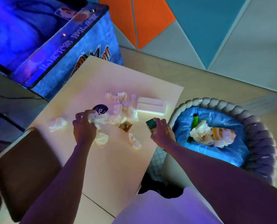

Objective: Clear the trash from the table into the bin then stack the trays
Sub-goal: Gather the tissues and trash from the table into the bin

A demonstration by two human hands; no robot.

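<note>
Over the middle of the white table (pixel 118 167), the left hand (pixel 84 128) has its fingers curled down around a crumpled tissue (pixel 95 118) and grips it against the tabletop. At the table's right edge the right hand (pixel 162 132) holds a small green box (pixel 151 126), thumb and fingers wrapped round its sides, just above the surface.

Between the two hands on the table lies a small brown-gold box (pixel 125 126). A dark purple round disc (pixel 100 109) sits on the table just beyond the left hand's fingers. A loose heap of white tissues (pixel 121 102) spreads beyond that, towards the table's far side. Single wads lie at the table's left edge (pixel 57 124), under the left wrist (pixel 102 139) and nearer the table's right edge (pixel 135 141). A white flat box (pixel 151 105) rests near the table's far right corner.

Off the table's right edge stands the bin (pixel 262 143), a braided basket with a blue liner, holding a green bottle (pixel 194 122) and crumpled wrappers (pixel 204 134). Past the table's far left corner glows a blue arcade cabinet (pixel 73 50).
</note>
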